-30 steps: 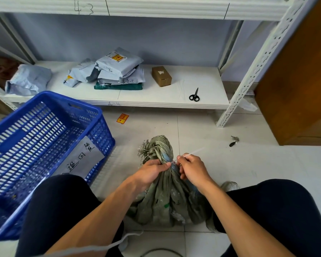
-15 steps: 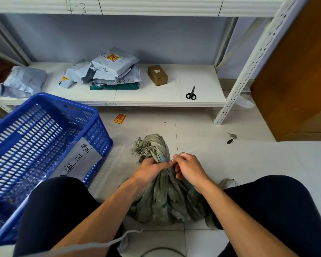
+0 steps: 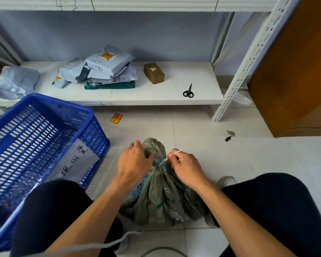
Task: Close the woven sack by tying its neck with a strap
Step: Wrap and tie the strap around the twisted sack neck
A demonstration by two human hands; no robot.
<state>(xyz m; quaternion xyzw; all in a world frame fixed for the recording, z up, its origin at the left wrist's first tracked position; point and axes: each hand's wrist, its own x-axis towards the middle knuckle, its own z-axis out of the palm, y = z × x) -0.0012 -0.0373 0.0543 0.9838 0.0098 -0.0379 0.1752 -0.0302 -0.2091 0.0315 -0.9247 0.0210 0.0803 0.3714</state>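
A grey-green woven sack [image 3: 161, 199] stands on the tiled floor between my knees, its top bunched into a neck. A thin white strap [image 3: 162, 161] circles that neck. My left hand [image 3: 132, 164] grips the gathered neck from the left, just below the frayed top. My right hand [image 3: 185, 167] pinches the free end of the strap, which sticks up between its fingers to the right of the neck.
A blue plastic basket [image 3: 44, 115] with a paper label stands close on the left. The low white shelf [image 3: 198, 78] behind holds grey parcels [image 3: 107, 69], a small cardboard box [image 3: 154, 73] and black scissors [image 3: 188, 92]. A shelf post [image 3: 239, 75] and brown door are at right.
My left hand has shifted up and left around the neck. My right hand has drawn the strap end out to the right, and the strap now shows tight around the neck.
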